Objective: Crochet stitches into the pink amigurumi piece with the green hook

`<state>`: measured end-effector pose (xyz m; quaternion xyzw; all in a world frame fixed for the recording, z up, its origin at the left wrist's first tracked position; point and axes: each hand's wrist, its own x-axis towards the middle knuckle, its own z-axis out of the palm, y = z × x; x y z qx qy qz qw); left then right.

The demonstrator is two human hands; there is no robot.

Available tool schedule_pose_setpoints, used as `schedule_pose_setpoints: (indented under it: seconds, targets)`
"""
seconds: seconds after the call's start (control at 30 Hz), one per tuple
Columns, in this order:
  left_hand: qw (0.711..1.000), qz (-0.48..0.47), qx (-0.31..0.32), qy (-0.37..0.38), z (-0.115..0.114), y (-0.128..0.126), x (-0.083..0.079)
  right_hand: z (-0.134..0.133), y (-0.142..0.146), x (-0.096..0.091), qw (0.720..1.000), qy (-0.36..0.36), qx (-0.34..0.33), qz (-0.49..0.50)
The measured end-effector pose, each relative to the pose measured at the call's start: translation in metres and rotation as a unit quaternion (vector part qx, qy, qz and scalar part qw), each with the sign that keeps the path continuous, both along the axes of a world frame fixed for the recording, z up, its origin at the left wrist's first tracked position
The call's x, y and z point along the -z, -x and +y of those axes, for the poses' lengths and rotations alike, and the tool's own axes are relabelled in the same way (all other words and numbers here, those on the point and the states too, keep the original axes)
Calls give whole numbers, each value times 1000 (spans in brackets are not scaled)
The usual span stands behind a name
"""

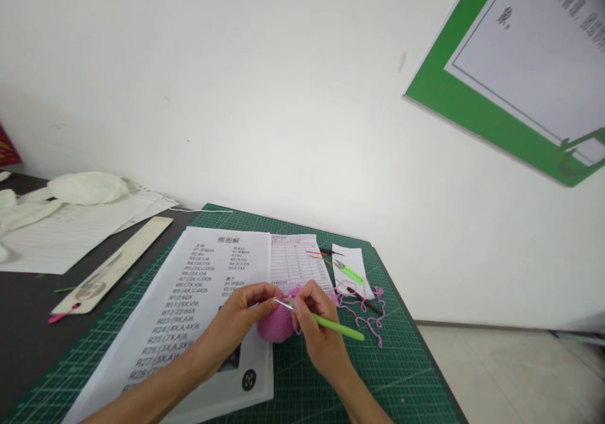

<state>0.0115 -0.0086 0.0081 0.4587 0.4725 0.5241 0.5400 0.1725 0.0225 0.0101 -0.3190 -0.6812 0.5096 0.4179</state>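
Your forearms (pixel 161 377) lie nearest, cut off below. Left hand (pixel 246 307): thumb and fingers pinched on the upper edge of the pink crochet piece (pixel 275 329), seen across the pattern sheet's (pixel 184 323) right edge. Right hand (pixel 317 323): curled closed around the green-handled hook (pixel 340 328). Piece likely light, soft, squashable; hold its rim near the hook. Hook probably stiff, smooth. Working stitches: largely hidden behind your fingers; resting or lifted, cannot tell.

Around our green mat (pixel 411 373)
Left of the mat we see a pale ruler (pixel 118 260); farther left, a white bundle (pixel 89 188) on lined paper (pixel 61 241); above its right side, a green-bordered poster (pixel 529 65).
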Motion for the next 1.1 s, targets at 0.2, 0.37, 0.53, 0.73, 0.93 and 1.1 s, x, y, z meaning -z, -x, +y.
schedule_pose_setpoints:
  seconds: [0.2,0.37,0.53,0.73,0.93,1.1]
  targets:
    - [999,-29,14,20,-2,-1,-2,1,0,4,1000,-6,27,12]
    - [999,-38,13,25,-2,-1,-5,-2,0,1,999,-1,29,17]
    - [999,-41,9,31,-2,-2,-7,-1,0,3,999,0,39,15]
    - [998,-50,15,25,-2,-1,-3,-1,-1,4,999,-8,45,1]
    - [999,-45,16,18,-1,-1,-1,-2,-1,6,997,-27,61,-25]
    - [1000,-26,4,14,1,0,4,-2,-2,9,992,-67,80,-72]
